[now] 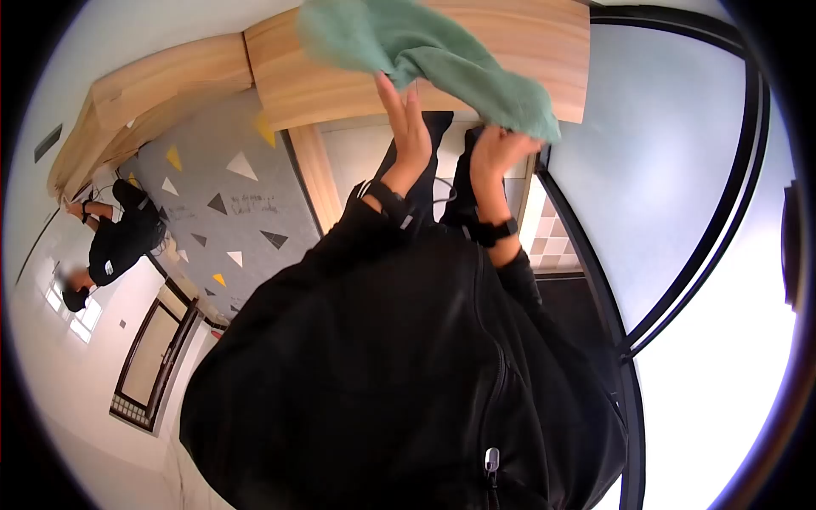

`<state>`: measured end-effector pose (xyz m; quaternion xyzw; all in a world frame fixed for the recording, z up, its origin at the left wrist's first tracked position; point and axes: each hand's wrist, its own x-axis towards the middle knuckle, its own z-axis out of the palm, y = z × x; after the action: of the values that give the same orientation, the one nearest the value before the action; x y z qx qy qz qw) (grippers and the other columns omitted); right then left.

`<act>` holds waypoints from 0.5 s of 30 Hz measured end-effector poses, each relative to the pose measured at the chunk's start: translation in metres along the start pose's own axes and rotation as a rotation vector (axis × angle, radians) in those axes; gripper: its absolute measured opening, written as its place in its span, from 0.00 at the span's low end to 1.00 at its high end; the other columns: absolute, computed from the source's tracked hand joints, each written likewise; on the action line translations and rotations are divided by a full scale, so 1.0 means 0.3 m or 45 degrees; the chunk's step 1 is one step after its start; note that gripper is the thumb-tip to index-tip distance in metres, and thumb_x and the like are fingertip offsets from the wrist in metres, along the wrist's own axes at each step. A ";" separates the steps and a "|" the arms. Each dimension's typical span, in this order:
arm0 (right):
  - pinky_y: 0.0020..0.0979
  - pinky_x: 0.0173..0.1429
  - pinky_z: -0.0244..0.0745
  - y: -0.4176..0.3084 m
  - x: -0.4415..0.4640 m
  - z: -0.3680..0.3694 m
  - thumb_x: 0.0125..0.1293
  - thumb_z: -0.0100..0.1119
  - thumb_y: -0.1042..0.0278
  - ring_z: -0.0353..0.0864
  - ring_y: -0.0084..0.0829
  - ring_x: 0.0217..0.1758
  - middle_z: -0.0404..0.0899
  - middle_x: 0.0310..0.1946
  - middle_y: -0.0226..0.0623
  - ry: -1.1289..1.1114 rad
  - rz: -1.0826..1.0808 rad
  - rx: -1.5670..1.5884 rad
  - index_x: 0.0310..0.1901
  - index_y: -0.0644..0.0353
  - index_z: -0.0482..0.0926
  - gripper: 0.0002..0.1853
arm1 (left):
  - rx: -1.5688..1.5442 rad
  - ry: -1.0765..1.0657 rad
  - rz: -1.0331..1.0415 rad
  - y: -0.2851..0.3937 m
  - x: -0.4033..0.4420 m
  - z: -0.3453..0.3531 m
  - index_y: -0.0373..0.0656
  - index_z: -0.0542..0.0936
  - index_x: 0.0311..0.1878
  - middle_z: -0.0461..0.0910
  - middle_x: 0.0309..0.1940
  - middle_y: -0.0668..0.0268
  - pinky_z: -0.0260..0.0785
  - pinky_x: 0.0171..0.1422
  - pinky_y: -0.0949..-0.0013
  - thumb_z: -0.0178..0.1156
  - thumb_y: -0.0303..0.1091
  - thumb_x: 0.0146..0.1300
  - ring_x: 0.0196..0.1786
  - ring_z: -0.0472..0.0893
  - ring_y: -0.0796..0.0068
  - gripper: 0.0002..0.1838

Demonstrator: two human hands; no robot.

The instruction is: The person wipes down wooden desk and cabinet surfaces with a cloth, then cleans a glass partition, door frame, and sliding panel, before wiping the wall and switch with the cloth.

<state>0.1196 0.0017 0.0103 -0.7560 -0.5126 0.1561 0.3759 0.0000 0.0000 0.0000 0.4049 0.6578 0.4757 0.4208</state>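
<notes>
A green cloth [442, 59] is stretched in the air above a wooden surface [331, 76], its left part blurred. The right end of the cloth is gripped in my right hand [500, 155], whose fingers are curled at its lower edge. My left hand [410, 140] is raised with its fingers extended and apart, the fingertips at the lower edge of the cloth's middle. Both wrists wear black bands.
Frosted glass panels [663, 153] in black frames stand at the right. At the left, a person [123, 238] in black works at a wooden surface beside a grey wall [229, 187] with triangles. A door [153, 361] is at the lower left.
</notes>
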 end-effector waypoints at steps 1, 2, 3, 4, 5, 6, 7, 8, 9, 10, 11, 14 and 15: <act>0.45 0.60 0.49 0.028 -0.010 -0.043 0.51 0.50 0.79 0.58 0.51 0.55 0.67 0.52 0.51 0.038 -0.033 -0.031 0.50 0.68 0.71 0.21 | -0.020 0.023 0.078 0.015 -0.003 0.011 0.36 0.34 0.68 0.30 0.70 0.56 0.26 0.71 0.61 0.36 0.41 0.68 0.72 0.33 0.60 0.34; 0.44 0.60 0.49 0.049 -0.025 -0.088 0.51 0.49 0.80 0.59 0.51 0.54 0.68 0.51 0.51 0.117 -0.045 -0.094 0.49 0.69 0.71 0.20 | -0.040 0.047 0.152 0.018 -0.007 0.022 0.36 0.34 0.68 0.31 0.70 0.55 0.26 0.71 0.61 0.36 0.39 0.68 0.72 0.34 0.60 0.33; 0.44 0.60 0.49 0.008 -0.055 -0.042 0.51 0.48 0.80 0.61 0.51 0.53 0.69 0.50 0.51 0.138 0.028 -0.078 0.48 0.70 0.71 0.19 | 0.062 0.057 0.146 0.028 0.051 -0.064 0.36 0.34 0.68 0.31 0.70 0.55 0.26 0.71 0.61 0.36 0.39 0.68 0.72 0.34 0.60 0.33; 0.42 0.59 0.51 0.066 -0.006 -0.150 0.52 0.47 0.81 0.64 0.50 0.50 0.69 0.49 0.52 0.076 -0.058 -0.228 0.48 0.72 0.71 0.18 | -0.039 0.023 0.098 0.016 0.027 0.012 0.36 0.34 0.68 0.30 0.70 0.56 0.27 0.71 0.62 0.36 0.39 0.68 0.72 0.33 0.61 0.33; 0.40 0.59 0.54 0.089 0.033 -0.162 0.54 0.47 0.81 0.65 0.50 0.50 0.68 0.50 0.52 0.114 0.019 -0.132 0.49 0.72 0.69 0.18 | -0.065 0.004 0.100 0.000 0.043 0.039 0.37 0.33 0.68 0.30 0.70 0.56 0.27 0.72 0.62 0.35 0.38 0.68 0.72 0.33 0.61 0.33; 0.39 0.59 0.54 0.108 0.057 -0.118 0.55 0.48 0.79 0.64 0.51 0.52 0.68 0.51 0.53 0.041 0.008 -0.113 0.50 0.72 0.68 0.19 | -0.076 0.035 0.117 -0.048 0.063 0.029 0.37 0.38 0.68 0.34 0.70 0.55 0.30 0.72 0.61 0.37 0.37 0.67 0.72 0.36 0.60 0.32; 0.39 0.60 0.55 0.158 0.104 -0.102 0.56 0.48 0.78 0.63 0.51 0.53 0.67 0.52 0.53 -0.032 -0.021 -0.139 0.52 0.72 0.67 0.19 | -0.078 0.049 0.102 -0.122 0.079 0.059 0.37 0.38 0.68 0.34 0.70 0.55 0.30 0.72 0.61 0.37 0.37 0.67 0.72 0.36 0.60 0.32; 0.39 0.62 0.53 0.261 0.150 -0.047 0.59 0.48 0.76 0.61 0.51 0.56 0.66 0.53 0.54 -0.179 0.061 -0.138 0.53 0.70 0.66 0.19 | 0.163 -0.044 0.197 -0.211 0.120 0.094 0.37 0.41 0.68 0.38 0.70 0.54 0.32 0.71 0.60 0.39 0.35 0.66 0.72 0.39 0.57 0.31; 0.40 0.63 0.52 0.344 0.216 0.036 0.60 0.48 0.73 0.61 0.52 0.58 0.64 0.55 0.56 -0.272 0.129 -0.001 0.53 0.70 0.65 0.20 | 0.410 -0.137 0.284 -0.284 0.167 0.126 0.36 0.45 0.68 0.42 0.69 0.53 0.34 0.71 0.59 0.41 0.34 0.65 0.71 0.42 0.55 0.31; 0.42 0.63 0.54 0.479 0.260 0.114 0.61 0.49 0.68 0.59 0.54 0.59 0.63 0.55 0.57 -0.391 -0.054 -0.265 0.53 0.71 0.64 0.21 | 0.570 -0.125 0.362 -0.336 0.212 0.167 0.40 0.52 0.67 0.50 0.67 0.52 0.41 0.70 0.53 0.45 0.34 0.63 0.68 0.49 0.49 0.29; 0.43 0.63 0.54 0.588 0.314 0.194 0.61 0.51 0.63 0.58 0.56 0.60 0.60 0.57 0.58 -0.483 -0.096 -0.367 0.57 0.69 0.61 0.26 | 0.565 -0.100 0.343 -0.407 0.248 0.195 0.40 0.52 0.67 0.50 0.67 0.52 0.41 0.70 0.53 0.45 0.34 0.63 0.68 0.49 0.49 0.29; 0.52 0.61 0.52 0.821 0.443 0.299 0.60 0.50 0.51 0.54 0.55 0.62 0.54 0.60 0.59 -0.682 -0.513 -0.780 0.63 0.57 0.55 0.33 | 1.375 -0.510 0.106 -0.627 0.313 0.228 0.47 0.58 0.65 0.54 0.65 0.55 0.50 0.64 0.45 0.49 0.39 0.60 0.64 0.56 0.48 0.28; 0.53 0.61 0.51 0.844 0.485 0.336 0.60 0.49 0.48 0.53 0.54 0.63 0.53 0.60 0.59 -0.708 -0.570 -0.887 0.63 0.57 0.56 0.34 | 1.377 -0.489 0.074 -0.647 0.314 0.248 0.47 0.58 0.65 0.54 0.65 0.55 0.50 0.64 0.45 0.49 0.39 0.60 0.64 0.56 0.48 0.28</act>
<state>0.2855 0.1241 -0.2197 -0.6378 -0.7649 0.0869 -0.0256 0.0141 0.0665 -0.2177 0.6596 0.7079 0.0009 0.2525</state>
